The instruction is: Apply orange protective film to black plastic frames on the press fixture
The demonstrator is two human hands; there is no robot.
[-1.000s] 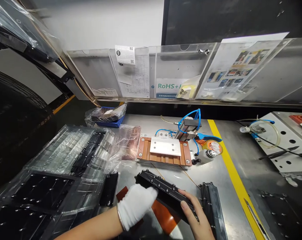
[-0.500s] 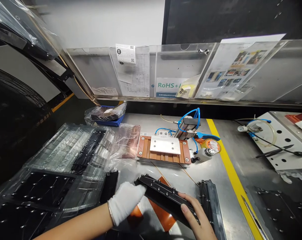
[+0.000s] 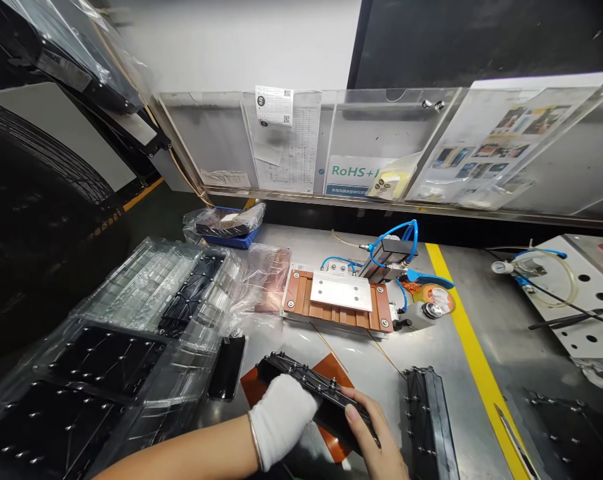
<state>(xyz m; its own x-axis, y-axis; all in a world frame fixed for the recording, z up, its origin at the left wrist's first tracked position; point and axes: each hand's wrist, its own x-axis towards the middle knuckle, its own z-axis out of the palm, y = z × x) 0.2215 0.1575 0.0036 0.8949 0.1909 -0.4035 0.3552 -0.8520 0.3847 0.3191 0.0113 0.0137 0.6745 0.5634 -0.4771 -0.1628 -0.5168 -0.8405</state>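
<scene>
My R hand [image 3: 381, 448] clamped on blk part [image 3: 322, 392], R end. My gloved L hand [image 3: 285, 415] at its nr face; finger state hidden, can't tell. Part over orange sheet [image 3: 332, 368], nr side of brn fixture [image 3: 331, 314].

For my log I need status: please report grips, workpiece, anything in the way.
Bare right grip holds long black studded housing. White-gloved left grip against its side, grasp unclear. Flat orange-brown sheets beneath.

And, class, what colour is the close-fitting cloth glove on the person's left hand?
The cloth glove is white; it shows best in the head view.
</scene>
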